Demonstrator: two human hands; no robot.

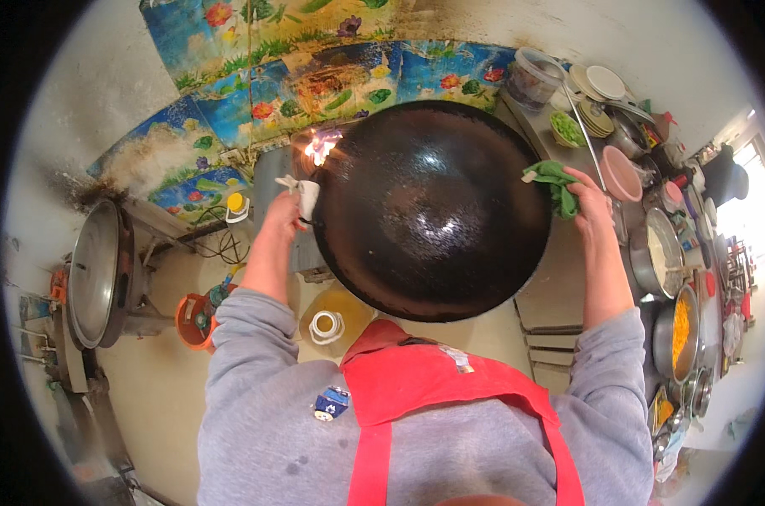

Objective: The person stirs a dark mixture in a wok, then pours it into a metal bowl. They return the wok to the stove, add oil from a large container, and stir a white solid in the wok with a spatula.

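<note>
A large dark wok (433,209) fills the middle of the head view, its inside facing the camera and holding no visible food. My left hand (285,209) grips its left rim or handle through a white cloth (308,197). On the right side, my right hand (589,201) clasps a green cloth (556,183) against the wok's rim. Flames (321,148) rise from the stove beside the wok's upper left edge. How the wok rests underneath is hidden.
A metal counter (550,272) runs along the right, with a pink basin (620,173), metal bowls and stacked plates (594,119). A large oil jug (335,319) stands below the wok. A lidded pan (98,275) and an orange bucket (194,321) are at left.
</note>
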